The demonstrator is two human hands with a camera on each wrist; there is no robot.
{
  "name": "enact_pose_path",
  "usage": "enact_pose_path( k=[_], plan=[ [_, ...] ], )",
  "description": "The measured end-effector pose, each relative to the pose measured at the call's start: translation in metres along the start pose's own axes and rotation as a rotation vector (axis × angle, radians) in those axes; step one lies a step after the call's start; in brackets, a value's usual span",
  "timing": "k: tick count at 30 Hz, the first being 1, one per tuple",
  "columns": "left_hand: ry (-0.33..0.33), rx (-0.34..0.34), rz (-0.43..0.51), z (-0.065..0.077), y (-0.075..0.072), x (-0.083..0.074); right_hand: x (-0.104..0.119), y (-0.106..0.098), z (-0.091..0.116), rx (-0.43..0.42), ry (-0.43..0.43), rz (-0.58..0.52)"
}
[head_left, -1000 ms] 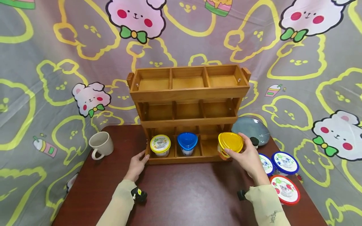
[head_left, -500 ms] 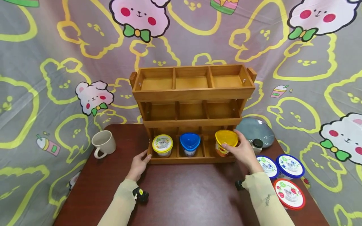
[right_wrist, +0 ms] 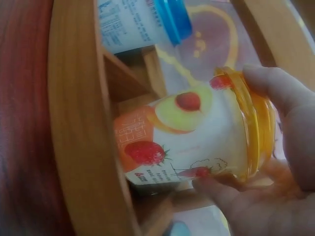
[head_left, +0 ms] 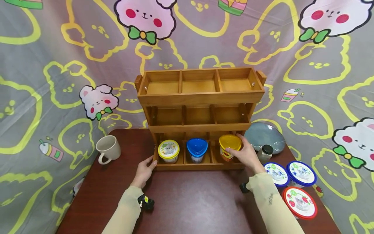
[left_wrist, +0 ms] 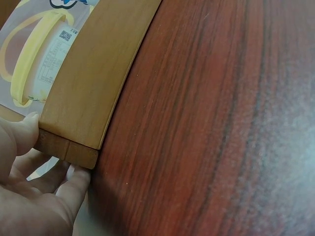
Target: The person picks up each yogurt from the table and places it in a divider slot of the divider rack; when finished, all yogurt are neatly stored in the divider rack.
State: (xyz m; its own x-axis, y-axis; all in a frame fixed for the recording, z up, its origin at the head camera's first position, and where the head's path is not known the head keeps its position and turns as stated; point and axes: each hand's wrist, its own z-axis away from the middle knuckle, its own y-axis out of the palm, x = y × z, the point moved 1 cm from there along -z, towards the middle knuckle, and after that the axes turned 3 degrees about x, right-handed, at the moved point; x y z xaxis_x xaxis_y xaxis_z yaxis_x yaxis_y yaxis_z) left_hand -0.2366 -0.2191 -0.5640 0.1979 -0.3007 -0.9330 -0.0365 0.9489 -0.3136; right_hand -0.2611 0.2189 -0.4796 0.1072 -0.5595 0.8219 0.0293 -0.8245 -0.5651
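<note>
My right hand (head_left: 247, 158) grips a yogurt cup with a yellow lid (head_left: 229, 142) by its lid, in the bottom right compartment of a three-tier wooden rack (head_left: 201, 98). Peach and strawberry pictures show on this cup (right_wrist: 184, 132) in the right wrist view, where its base is partly hidden behind the rack's front board. At the rack's lower left corner, my left hand (head_left: 144, 172) holds the wooden end (left_wrist: 69, 150) between thumb and fingers. A blue-lidded cup (head_left: 197, 147) stands in the bottom middle compartment. The bottom left one holds a cup with a yellow-rimmed lid (head_left: 168, 150).
To the left stands a beige mug (head_left: 108, 149). A grey-blue plate (head_left: 267, 136) and a black-capped jar (head_left: 265, 153) are right of the rack. Nearer are two blue-rimmed tubs (head_left: 302, 173) and a red-rimmed tub (head_left: 300, 202). A patterned cloth (head_left: 96, 48) hangs behind the table.
My right hand has brought the yellow-lidded cup left and down into the bottom right compartment. My left hand stays on the rack's corner. The head view has shifted slightly.
</note>
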Motion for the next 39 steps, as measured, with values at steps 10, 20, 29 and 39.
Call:
enact_pose_path(
  k=[10,20,29,39],
  plan=[
    [0.011,0.003,-0.001,-0.002,0.000,0.002,-0.016,0.014,-0.004,0.053,0.073,-0.026],
    [0.035,-0.015,-0.004,-0.003,0.001,0.004,-0.018,0.019,-0.002,0.071,0.136,-0.135],
    [0.028,-0.006,0.012,-0.001,0.002,0.002,-0.017,0.018,0.002,0.065,0.144,-0.123],
    [0.015,0.004,0.011,-0.001,0.002,0.002,-0.011,0.009,0.008,0.076,0.123,-0.060]
  ],
)
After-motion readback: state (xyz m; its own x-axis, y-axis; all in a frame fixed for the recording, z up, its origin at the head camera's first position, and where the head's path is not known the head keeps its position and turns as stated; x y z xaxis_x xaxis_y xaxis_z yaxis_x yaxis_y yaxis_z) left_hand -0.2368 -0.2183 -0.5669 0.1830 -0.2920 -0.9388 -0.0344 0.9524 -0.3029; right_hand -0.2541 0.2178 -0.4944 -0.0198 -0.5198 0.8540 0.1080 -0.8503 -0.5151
